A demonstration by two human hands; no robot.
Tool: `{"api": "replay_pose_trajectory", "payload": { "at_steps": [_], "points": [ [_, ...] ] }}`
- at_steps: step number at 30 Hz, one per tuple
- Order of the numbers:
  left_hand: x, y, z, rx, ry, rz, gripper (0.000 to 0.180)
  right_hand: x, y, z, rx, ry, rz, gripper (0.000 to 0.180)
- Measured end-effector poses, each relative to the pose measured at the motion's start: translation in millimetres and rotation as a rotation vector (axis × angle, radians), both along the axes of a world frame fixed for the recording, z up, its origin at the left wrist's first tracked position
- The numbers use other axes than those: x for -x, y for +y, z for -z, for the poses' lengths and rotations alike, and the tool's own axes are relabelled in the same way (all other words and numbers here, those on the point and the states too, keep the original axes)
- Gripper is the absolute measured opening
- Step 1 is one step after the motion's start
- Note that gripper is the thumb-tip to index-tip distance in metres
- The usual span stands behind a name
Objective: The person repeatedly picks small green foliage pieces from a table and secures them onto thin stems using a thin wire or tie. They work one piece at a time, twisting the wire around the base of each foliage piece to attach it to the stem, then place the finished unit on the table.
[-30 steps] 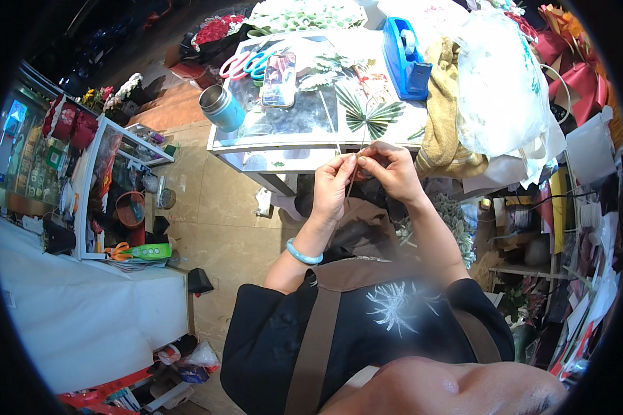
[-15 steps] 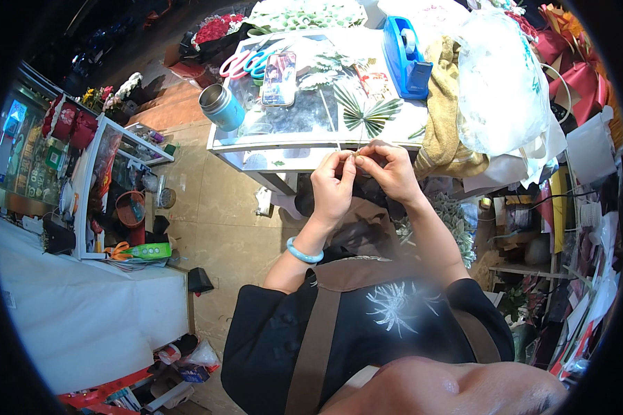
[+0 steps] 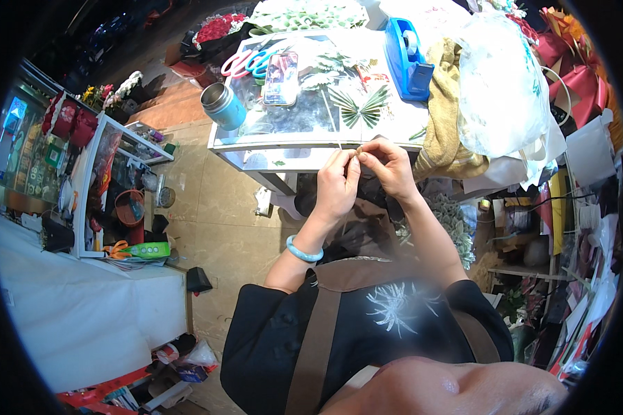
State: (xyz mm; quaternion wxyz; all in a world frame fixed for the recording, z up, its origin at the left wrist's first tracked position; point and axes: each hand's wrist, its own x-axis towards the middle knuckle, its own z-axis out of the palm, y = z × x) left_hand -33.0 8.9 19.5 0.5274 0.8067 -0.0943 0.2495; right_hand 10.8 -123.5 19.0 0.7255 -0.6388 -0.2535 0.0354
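Fingers of left hand (image 3: 336, 185), right hand (image 3: 387, 166) pinching small item, table (image 3: 256, 142) edge

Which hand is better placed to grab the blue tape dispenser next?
Probably right. The right hand sits on the same side as the tape dispenser; the left hand would have to cross it. Both are pinching something small.
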Motion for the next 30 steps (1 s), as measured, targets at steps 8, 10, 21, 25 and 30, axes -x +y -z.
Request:
{"api": "replay_pose_trajectory", "payload": {
  "at_steps": [8, 10, 21, 25, 30],
  "points": [
    [4, -5, -1, 0.014, 0.004, 0.005, 0.010, -3, -4, 4, -0.042, 0.065, -0.033, 0.010],
    [3, -6, 1, -0.005, -0.021, -0.030, 0.010, -2, -3, 4, -0.040, 0.083, -0.035, 0.011],
    [3, -2, 9, 0.288, 0.084, 0.165, 0.016, -2, -19, -18, 0.081, 0.199, -0.151, 0.017],
    [2, 4, 12, 0.691, 0.319, 0.452, 0.018, 0, -19, -21, -0.018, 0.179, -0.181, 0.012],
    [0, 1, 15, 0.767, 0.341, 0.477, 0.019, 0, -20, -20, -0.044, 0.114, -0.154, 0.011]
  ]
}}
